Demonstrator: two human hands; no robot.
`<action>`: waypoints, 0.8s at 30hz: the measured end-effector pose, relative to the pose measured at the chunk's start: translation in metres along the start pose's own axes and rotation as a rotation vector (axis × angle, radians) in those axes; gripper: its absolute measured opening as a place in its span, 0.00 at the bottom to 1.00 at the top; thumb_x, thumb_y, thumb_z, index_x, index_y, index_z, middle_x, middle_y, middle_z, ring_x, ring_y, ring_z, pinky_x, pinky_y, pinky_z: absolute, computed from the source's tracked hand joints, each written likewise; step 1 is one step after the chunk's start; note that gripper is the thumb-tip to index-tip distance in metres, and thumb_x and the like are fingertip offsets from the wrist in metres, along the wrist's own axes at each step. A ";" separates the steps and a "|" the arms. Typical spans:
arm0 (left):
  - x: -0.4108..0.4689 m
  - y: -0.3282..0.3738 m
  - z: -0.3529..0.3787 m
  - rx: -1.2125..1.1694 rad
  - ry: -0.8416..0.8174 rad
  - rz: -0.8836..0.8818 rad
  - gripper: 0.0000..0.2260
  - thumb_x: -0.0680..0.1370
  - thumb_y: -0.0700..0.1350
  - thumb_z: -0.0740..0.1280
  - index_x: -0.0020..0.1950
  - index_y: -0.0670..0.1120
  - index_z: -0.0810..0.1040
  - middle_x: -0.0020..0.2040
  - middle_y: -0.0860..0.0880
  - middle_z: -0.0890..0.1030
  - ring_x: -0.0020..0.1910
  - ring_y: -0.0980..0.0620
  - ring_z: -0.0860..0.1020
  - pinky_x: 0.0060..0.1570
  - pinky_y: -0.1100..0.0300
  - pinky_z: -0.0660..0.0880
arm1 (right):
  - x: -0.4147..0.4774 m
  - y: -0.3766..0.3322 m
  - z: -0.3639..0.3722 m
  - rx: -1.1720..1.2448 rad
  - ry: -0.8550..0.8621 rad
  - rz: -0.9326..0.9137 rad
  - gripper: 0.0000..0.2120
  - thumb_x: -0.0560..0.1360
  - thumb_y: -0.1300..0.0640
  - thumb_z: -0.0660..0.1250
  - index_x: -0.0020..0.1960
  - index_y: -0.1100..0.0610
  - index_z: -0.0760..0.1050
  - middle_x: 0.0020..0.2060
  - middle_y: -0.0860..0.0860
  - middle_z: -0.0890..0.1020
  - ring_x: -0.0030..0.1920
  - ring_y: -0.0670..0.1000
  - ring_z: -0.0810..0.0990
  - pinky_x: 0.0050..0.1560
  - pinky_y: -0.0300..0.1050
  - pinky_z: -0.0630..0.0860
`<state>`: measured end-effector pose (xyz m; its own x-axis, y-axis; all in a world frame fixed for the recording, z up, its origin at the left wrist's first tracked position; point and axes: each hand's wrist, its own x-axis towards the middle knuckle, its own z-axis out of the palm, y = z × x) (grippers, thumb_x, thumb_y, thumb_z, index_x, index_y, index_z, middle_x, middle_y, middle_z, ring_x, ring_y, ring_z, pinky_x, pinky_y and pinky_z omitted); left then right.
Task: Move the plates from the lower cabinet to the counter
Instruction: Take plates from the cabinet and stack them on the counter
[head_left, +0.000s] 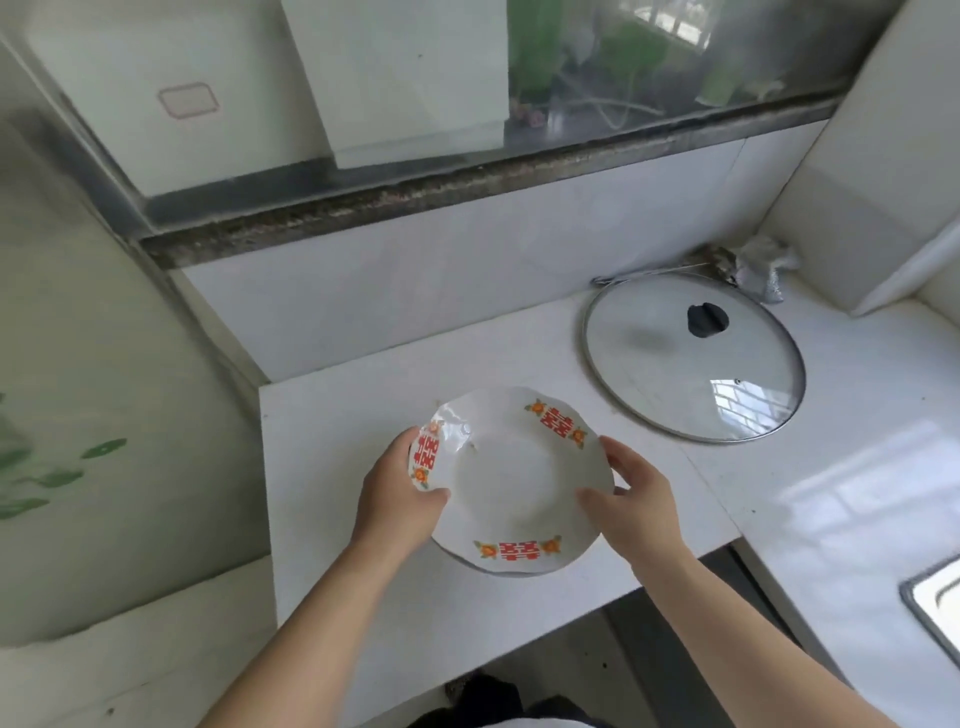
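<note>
A white plate (506, 480) with a wavy rim and red-and-orange flower marks is held over the white counter (353, 519), slightly tilted toward me. My left hand (397, 491) grips its left rim, thumb on top. My right hand (631, 499) grips its right rim. A second rim shows just under the near edge, so it may be a stack of two. Whether the plate touches the counter I cannot tell. The lower cabinet is out of view.
A glass pot lid (693, 358) with a black knob lies on the counter at the back right. Crumpled foil (763, 265) sits in the far corner. A sink edge (935, 603) shows at the right. A window ledge (467, 192) runs behind the tiled wall.
</note>
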<state>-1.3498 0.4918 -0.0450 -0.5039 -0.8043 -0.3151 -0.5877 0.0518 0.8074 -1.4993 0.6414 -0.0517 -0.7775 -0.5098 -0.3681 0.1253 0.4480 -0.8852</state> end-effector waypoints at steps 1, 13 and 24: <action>0.006 -0.001 -0.002 -0.015 0.009 -0.009 0.21 0.68 0.35 0.67 0.48 0.61 0.71 0.43 0.59 0.79 0.44 0.57 0.78 0.40 0.62 0.73 | 0.007 -0.002 0.005 -0.008 -0.007 -0.002 0.24 0.69 0.70 0.64 0.47 0.39 0.73 0.42 0.32 0.75 0.41 0.40 0.78 0.34 0.35 0.75; 0.057 -0.017 -0.005 -0.152 0.081 -0.189 0.20 0.69 0.35 0.63 0.57 0.54 0.75 0.46 0.54 0.81 0.46 0.53 0.79 0.42 0.59 0.76 | 0.074 -0.010 0.042 -0.135 -0.126 0.015 0.26 0.65 0.70 0.61 0.45 0.38 0.75 0.40 0.33 0.81 0.42 0.47 0.82 0.42 0.50 0.82; 0.109 0.001 0.017 -0.228 0.148 -0.292 0.19 0.71 0.36 0.64 0.58 0.55 0.72 0.46 0.56 0.80 0.44 0.59 0.78 0.36 0.65 0.71 | 0.156 -0.027 0.048 -0.261 -0.265 -0.002 0.26 0.68 0.67 0.61 0.59 0.43 0.73 0.48 0.38 0.81 0.43 0.47 0.82 0.33 0.42 0.79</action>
<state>-1.4159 0.4143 -0.0871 -0.2301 -0.8433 -0.4857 -0.5284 -0.3108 0.7901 -1.5948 0.5146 -0.0994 -0.5871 -0.6680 -0.4572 -0.0643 0.6015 -0.7963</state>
